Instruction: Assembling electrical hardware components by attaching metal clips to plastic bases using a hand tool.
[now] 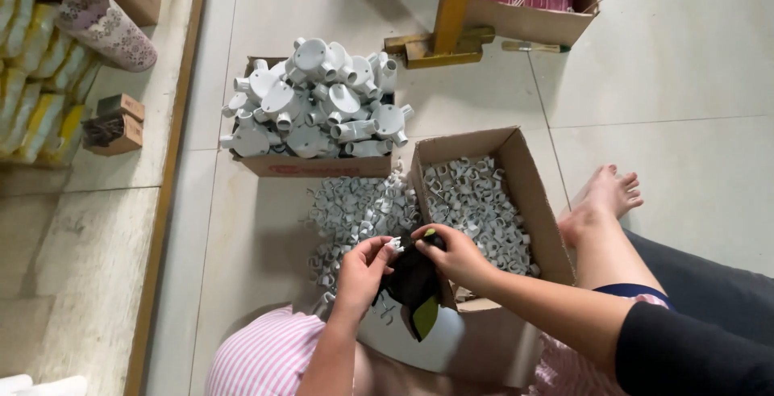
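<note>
The left hand (360,271) pinches a small white plastic clip (394,243) between thumb and fingertips, holding it right at the tip of a black tool (416,283) with a yellow-green patch. The right hand (456,255) is closed around the upper end of that tool, just beside the left hand, so the clip sits between the two hands and touches the tool's head. What kind of tool it is cannot be made out; the hands cover its working end and its lower part hangs dark over the person's lap.

Just beyond the left hand, a loose pile of white clips (355,214) lies on the tiled floor (685,65). Beside the right hand stands an open cardboard box (538,202) partly filled with the same clips. Farther off, a second box (318,165) is heaped with white round junction fittings (318,97).

The person's bare foot (601,198) rests on the floor to the right of the clip box. The knees in pink striped cloth are cut off by the lower edge.
</note>
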